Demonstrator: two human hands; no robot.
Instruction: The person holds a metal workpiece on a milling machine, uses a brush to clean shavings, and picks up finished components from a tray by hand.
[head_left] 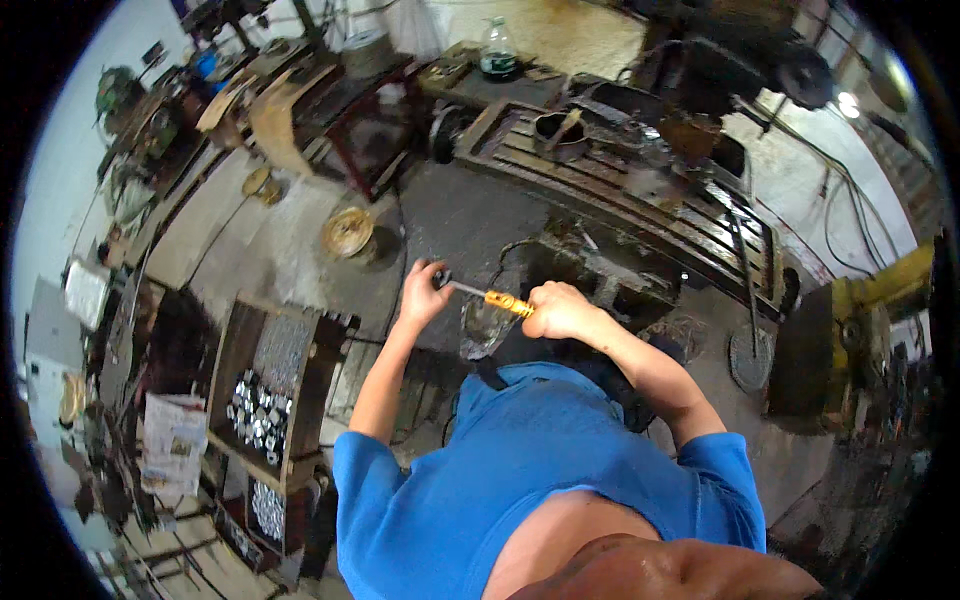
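Observation:
My right hand (562,311) is closed round the yellow handle of a screwdriver-like tool (508,302). Its thin metal shaft points left toward my other hand. My left hand (421,294) pinches a small dark metal piece (441,277) between thumb and fingers. The shaft's tip meets or nearly meets that piece; whether it goes inside, I cannot tell. Both hands are raised in front of my body, above the dark floor.
A wooden crate (302,402) of shiny metal parts stands at left, beside newspaper (174,445). A round yellowish bucket (348,233) sits on the floor ahead. At far right lies a slotted metal table (620,203) with a pot (562,140). A yellow machine (815,340) stands right.

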